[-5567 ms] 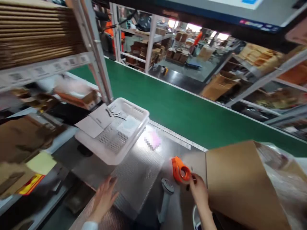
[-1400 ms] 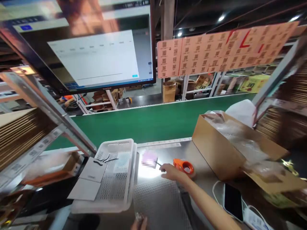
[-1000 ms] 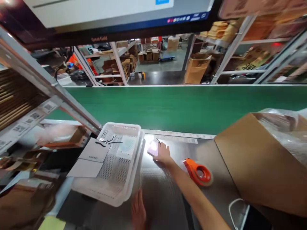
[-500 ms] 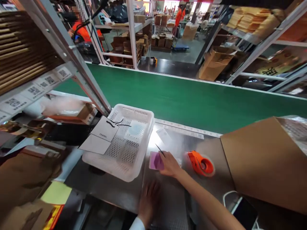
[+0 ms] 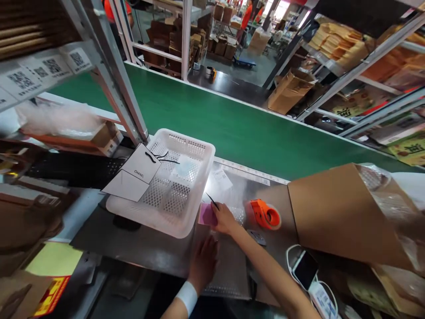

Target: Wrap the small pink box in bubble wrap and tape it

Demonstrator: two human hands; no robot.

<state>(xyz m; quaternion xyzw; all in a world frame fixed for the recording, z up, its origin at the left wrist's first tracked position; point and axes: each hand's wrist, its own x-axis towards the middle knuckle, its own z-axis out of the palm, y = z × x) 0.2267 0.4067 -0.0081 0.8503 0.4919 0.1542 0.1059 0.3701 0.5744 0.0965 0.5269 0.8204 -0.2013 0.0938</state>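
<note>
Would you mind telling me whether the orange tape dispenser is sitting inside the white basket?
No, the orange tape dispenser lies on the metal table, to the right of the white basket and apart from it.

Glossy steel worktable [image 5: 159, 250], white perforated plastic basket [image 5: 186, 201], matt brown cardboard box [image 5: 332, 212].

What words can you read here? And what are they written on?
"CHANEL": on the white card lying over the rim of the white basket.
Shelf labels at upper left: square codes with small print beneath, too small to read.
Yellow boxes at far right: large characters, too blurred to read.
Paper slip on the metal table: print too faint to read.
Red-and-yellow sheet at lower left: unreadable.
</note>
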